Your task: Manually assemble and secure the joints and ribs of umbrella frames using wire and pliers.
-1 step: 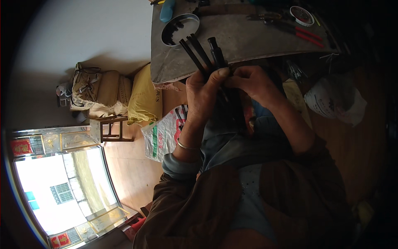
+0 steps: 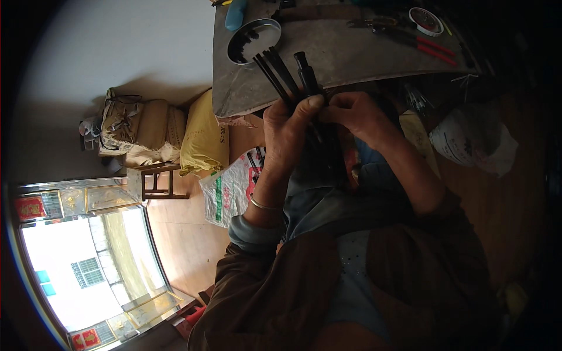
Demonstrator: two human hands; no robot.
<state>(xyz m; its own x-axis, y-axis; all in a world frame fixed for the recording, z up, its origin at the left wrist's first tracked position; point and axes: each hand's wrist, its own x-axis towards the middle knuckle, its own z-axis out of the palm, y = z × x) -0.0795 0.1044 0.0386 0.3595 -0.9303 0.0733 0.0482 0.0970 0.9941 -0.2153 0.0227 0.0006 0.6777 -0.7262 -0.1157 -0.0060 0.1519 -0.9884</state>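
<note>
Several slender black rods [image 2: 283,70] stick up out of my left hand [image 2: 284,131], beside a thicker black tube [image 2: 306,73] with a stepped, capped end. The fingers of that hand are wrapped round them, thumb pressed against the thick tube. Just to its right, my right hand [image 2: 357,117] is closed in a pinch close to the tube. Whatever sits between its fingertips is too dark and small to make out. Below the hands, the lower ends of the black pieces run down over my lap and fade into shadow.
A worktable [image 2: 345,55] stands ahead, bearing a round metal dish [image 2: 269,40] with small black pieces, red-handled pliers [image 2: 436,51] and a white round tin [image 2: 426,21]. At left are a yellow sack [image 2: 205,137] and a wooden stool [image 2: 158,181]; plastic bags [image 2: 225,196] lie on both sides.
</note>
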